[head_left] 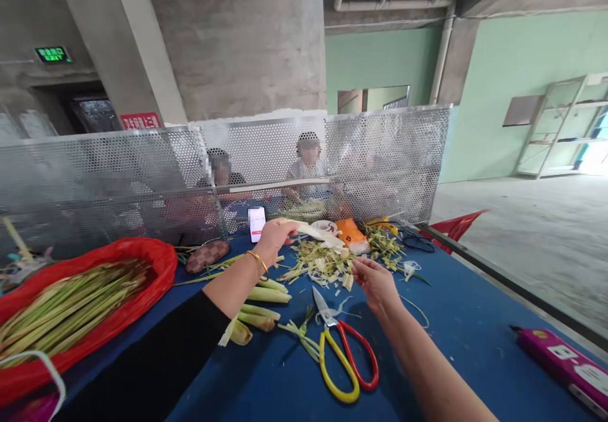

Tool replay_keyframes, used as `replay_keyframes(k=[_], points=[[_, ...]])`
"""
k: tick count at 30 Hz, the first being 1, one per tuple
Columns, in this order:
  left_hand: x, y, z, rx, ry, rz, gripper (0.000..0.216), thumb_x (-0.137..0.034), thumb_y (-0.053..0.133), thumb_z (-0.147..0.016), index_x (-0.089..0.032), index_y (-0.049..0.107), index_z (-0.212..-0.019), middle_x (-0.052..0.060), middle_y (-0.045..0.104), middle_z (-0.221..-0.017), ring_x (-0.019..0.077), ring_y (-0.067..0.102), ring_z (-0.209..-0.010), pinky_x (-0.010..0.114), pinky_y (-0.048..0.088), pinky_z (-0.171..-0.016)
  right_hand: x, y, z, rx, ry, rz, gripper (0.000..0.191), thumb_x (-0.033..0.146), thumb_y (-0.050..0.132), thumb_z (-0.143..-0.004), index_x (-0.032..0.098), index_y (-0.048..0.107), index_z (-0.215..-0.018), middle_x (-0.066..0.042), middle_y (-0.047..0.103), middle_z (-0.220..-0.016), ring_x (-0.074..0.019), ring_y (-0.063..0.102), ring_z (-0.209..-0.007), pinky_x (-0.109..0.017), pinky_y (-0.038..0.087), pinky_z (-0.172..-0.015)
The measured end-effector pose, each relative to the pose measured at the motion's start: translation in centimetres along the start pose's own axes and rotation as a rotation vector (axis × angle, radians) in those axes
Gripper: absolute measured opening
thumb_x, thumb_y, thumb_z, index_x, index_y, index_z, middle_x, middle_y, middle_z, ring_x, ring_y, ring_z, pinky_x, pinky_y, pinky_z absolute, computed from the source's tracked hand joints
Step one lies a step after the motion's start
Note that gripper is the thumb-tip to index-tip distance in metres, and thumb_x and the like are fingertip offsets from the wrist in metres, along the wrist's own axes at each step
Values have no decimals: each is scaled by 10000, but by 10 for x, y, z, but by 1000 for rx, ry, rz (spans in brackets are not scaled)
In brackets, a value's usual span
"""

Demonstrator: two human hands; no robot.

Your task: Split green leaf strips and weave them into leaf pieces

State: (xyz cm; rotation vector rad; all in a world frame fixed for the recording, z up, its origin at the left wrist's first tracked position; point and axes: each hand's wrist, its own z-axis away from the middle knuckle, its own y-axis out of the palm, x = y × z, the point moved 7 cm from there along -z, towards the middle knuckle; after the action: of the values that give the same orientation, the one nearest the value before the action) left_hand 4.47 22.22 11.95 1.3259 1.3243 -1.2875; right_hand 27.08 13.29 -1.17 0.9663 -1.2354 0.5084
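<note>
My left hand (276,239) reaches over the table with its fingers closed on a pale, flat plant strip (317,232) that sticks out to the right. Lower and to the right, my right hand (376,282) is pinched at the edge of a heap of cut plant scraps (319,262). What lies between its fingertips is too small to make out. Scissors (342,346) with one yellow and one red handle lie below the hands, blades pointing away. Thick pale green stalks (261,294) lie partly hidden under my left forearm.
A red bag (164,263) of long green stalks stands at the left. Behind the hands are a phone (256,224), a checkered pouch (208,256) and an orange packet (350,233). A perforated metal screen (380,162) borders the table, with people behind it. A purple box (560,362) lies right.
</note>
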Motion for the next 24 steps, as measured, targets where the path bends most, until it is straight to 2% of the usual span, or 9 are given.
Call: replay_keyframes(k=[3, 6, 11, 14, 16, 18, 20, 22, 24], points=[[0, 2, -3, 21, -50, 92, 130, -216, 671, -619, -140, 626, -715, 49, 704, -747, 147, 661, -669, 241, 523, -602, 15, -7, -1, 3, -118, 270, 198, 290, 694, -696, 164, 642, -840, -47, 659, -780, -205, 632, -755, -306, 480, -681], [5, 0, -3, 21, -107, 142, 108, -197, 645, -635, -138, 624, -723, 70, 713, -727, 168, 684, -678, 263, 548, -638, 26, -4, 3, 125, -221, 579, 236, 151, 659, -682, 201, 674, -912, -66, 661, -978, -232, 591, -963, -297, 414, -784], [17, -12, 2, -6, -177, 164, 77, -157, 639, -623, -146, 604, -690, 55, 695, -631, 163, 675, -606, 251, 542, -600, 1, 29, 24, 522, -247, 1016, 323, -17, 709, -475, 224, 702, -691, 8, 664, -801, -178, 598, -796, -235, 358, -686], [23, -18, 6, -12, -187, 165, 98, -151, 665, -604, -158, 598, -674, 28, 680, -599, 143, 651, -553, 241, 527, -574, -19, 37, 31, 616, -246, 1205, 193, 20, 698, -542, 197, 668, -612, 7, 655, -748, -165, 594, -756, -223, 333, -634], [28, -21, 9, -12, -196, 164, 102, -160, 684, -601, -157, 605, -666, 19, 668, -580, 132, 634, -525, 236, 517, -562, -22, 35, 29, 608, -248, 1296, 134, 62, 685, -611, 192, 654, -614, 4, 653, -717, -166, 599, -752, -218, 333, -621], [32, -22, 12, -4, -210, 160, 106, -169, 701, -604, -152, 617, -665, 13, 654, -559, 125, 621, -510, 230, 508, -552, -15, 28, 23, 512, -255, 1364, 85, 116, 629, -726, 191, 668, -718, -27, 672, -776, -182, 615, -787, -229, 352, -638], [36, -23, 17, 10, -225, 157, 107, -176, 712, -615, -146, 624, -670, 7, 643, -552, 118, 610, -502, 223, 500, -543, 2, 17, 17, 331, -268, 1420, 183, 154, 498, -853, 161, 662, -934, -119, 669, -967, -230, 622, -899, -273, 377, -693], [37, -23, 22, 27, -232, 157, 106, -173, 714, -631, -141, 626, -680, 8, 647, -568, 116, 611, -511, 217, 495, -540, 20, 8, 16, 163, -293, 1460, 321, 163, 383, -912, 105, 567, -1169, -226, 573, -1189, -293, 578, -1064, -334, 382, -773], [38, -23, 26, 48, -238, 162, 109, -173, 715, -648, -136, 630, -707, 24, 668, -613, 132, 638, -551, 228, 505, -556, 30, 7, 25, 117, -316, 1487, 382, 189, 376, -918, 76, 489, -1266, -272, 509, -1267, -333, 547, -1128, -372, 383, -811]])
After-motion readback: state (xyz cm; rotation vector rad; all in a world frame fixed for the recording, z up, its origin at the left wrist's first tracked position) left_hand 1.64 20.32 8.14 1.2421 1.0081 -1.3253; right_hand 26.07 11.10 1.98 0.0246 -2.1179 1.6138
